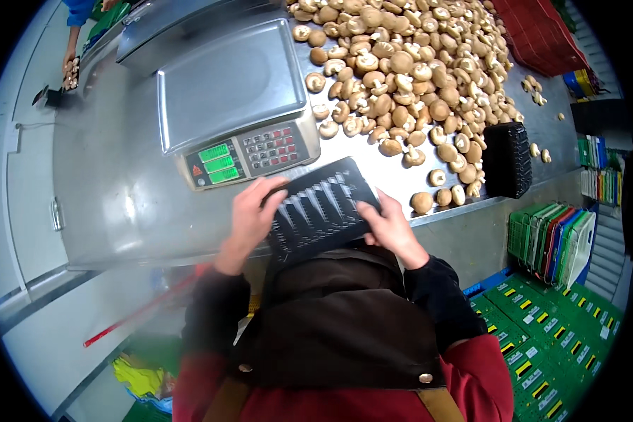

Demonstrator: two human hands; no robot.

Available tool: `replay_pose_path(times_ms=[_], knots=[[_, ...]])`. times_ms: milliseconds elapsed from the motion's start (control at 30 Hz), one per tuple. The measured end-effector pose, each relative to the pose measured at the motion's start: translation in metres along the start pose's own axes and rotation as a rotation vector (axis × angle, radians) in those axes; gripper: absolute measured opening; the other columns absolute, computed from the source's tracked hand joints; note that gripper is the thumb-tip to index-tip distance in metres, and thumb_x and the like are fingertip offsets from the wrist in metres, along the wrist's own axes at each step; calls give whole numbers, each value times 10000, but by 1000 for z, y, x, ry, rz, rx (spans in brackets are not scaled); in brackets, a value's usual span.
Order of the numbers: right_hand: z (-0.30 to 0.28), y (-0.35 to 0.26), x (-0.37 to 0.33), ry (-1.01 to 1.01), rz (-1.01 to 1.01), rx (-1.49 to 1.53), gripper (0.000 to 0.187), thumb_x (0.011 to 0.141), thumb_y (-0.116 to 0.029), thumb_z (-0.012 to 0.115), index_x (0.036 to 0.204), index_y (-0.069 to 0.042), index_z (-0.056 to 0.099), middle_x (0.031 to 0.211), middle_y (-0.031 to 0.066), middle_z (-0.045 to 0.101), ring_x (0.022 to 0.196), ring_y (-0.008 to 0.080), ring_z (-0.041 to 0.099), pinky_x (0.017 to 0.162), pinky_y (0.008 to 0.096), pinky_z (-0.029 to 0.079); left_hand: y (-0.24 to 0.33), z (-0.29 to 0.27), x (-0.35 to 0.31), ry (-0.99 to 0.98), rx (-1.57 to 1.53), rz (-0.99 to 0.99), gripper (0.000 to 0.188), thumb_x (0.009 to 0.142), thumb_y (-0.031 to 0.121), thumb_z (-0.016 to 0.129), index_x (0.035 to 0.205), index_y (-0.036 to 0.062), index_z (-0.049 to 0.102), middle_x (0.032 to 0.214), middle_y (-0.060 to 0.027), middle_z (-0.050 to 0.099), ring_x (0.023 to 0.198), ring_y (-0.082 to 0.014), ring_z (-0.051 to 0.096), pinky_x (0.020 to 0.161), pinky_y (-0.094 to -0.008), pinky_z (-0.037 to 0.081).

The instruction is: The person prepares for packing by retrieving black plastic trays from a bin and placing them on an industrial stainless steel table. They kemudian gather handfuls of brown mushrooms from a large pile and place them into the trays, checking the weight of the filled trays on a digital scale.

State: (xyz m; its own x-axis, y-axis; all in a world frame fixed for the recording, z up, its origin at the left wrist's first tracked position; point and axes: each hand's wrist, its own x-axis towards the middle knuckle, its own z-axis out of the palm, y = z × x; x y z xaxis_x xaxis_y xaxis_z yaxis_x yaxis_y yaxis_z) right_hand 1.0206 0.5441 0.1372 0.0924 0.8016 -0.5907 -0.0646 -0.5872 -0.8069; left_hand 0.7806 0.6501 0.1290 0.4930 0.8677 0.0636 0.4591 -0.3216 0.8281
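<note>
An empty black plastic tray (318, 209) with ribbed bottom is held in front of my chest, at the near edge of a steel table (119, 190). My left hand (250, 214) grips its left side. On its right side rests my right hand (389, 226), fingers over the rim. A digital weighing scale (232, 98) with a bare steel platform and green displays stands just beyond the tray. A large heap of brown mushrooms (408, 63) lies on the table to the right of the scale.
A stack of black trays (508, 160) stands at the table's right edge. Green crates (541, 330) and upright coloured crates (552, 239) sit on the floor at right. Red crates (534, 32) lie at far right. Another person's hand (69, 62) works at top left.
</note>
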Motion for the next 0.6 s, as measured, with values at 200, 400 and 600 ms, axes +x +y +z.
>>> replay_pose_path(times_ms=[200,400,600], knots=[[-36,84,-33,184,270,384,224,937,-52,521,1139,46,511,774,90,589,414,133,499,351,240,376,-11,64,-45,-308,-915,-980,376,996,232,520,1265,-23,463,1064,-119,636,836,-187,657,701,-310,559],[-39,73,0,214,412,326,326,947,-92,505,1235,57,476,959,144,600,537,171,561,454,281,454,-19,90,-12,-344,-997,-1159,249,932,15,467,1175,-39,481,1083,-178,605,896,-339,630,680,-417,558],[-80,73,92,526,110,491,187,934,-61,534,1087,44,520,830,111,608,480,169,550,401,289,412,-41,159,110,-120,-955,-957,328,895,-74,414,1222,-44,410,957,-198,594,645,-273,610,511,-316,546]])
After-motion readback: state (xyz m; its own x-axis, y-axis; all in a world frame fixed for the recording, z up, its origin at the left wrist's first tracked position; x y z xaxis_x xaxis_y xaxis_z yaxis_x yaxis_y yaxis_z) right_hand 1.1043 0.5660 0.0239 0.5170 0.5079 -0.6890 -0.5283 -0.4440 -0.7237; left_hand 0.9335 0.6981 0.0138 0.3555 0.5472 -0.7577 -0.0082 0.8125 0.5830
